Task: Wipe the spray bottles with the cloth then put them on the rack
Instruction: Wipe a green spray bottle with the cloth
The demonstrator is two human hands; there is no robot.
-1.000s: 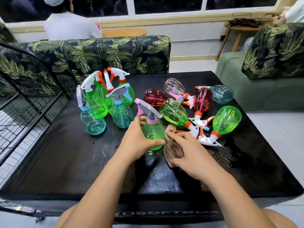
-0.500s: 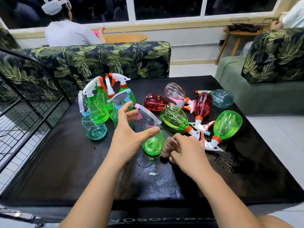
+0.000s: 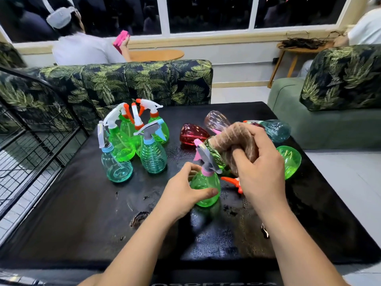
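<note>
My left hand (image 3: 181, 194) grips a small green spray bottle (image 3: 203, 183) with a pink collar and grey trigger, upright on the wet black table (image 3: 82, 213). My right hand (image 3: 261, 172) holds a bunched brown cloth (image 3: 237, 141) raised just above and right of that bottle's trigger. Several green and teal bottles (image 3: 152, 155) stand upright in a group at the left. Red, pink, teal and green bottles lie on their sides behind my right hand, among them a red bottle (image 3: 191, 134) and a green bottle (image 3: 290, 161). The black wire rack (image 3: 31, 145) stands at the left of the table.
A leaf-patterned sofa (image 3: 127, 81) runs behind the table, and a green sofa with a patterned cushion (image 3: 340, 79) stands at the right. A person in white (image 3: 82, 50) sits beyond the sofa. Water drops lie on the table near the bottles.
My left hand has closed round the green bottle after hovering open over it. My right hand has lifted the cloth from the table up beside the bottle's trigger.
</note>
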